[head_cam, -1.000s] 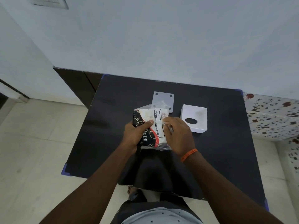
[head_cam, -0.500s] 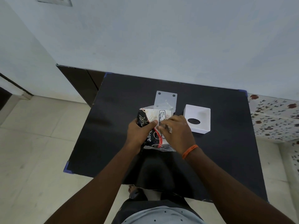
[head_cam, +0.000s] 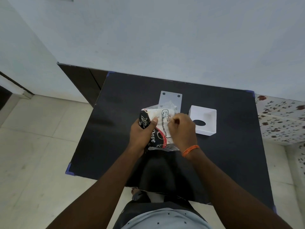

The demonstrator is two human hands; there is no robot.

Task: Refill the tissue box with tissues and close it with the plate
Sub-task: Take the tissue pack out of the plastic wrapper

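Note:
Above the middle of the black table (head_cam: 102, 133) I hold a plastic tissue pack (head_cam: 158, 128), black, white and red with printed text. My left hand (head_cam: 142, 134) grips its left side, thumb on top. My right hand (head_cam: 182, 129) pinches the wrapper on its right side, fingers curled. The white tissue box (head_cam: 204, 119) lies to the right with its oval hole facing up. Behind the pack a flat white plate (head_cam: 170, 100) with two dark holes lies on the table, its near part hidden by the pack.
A pale wall runs along the table's far edge. A dark cabinet (head_cam: 82, 80) stands at the back left. Light floor tiles lie to the left, a floral-patterned surface (head_cam: 280, 116) to the right. The table's near edge is by my body.
My right hand has shifted up along the pack and its fingers have curled tighter on the wrapper. The pack stays between both hands; box and plate have not moved.

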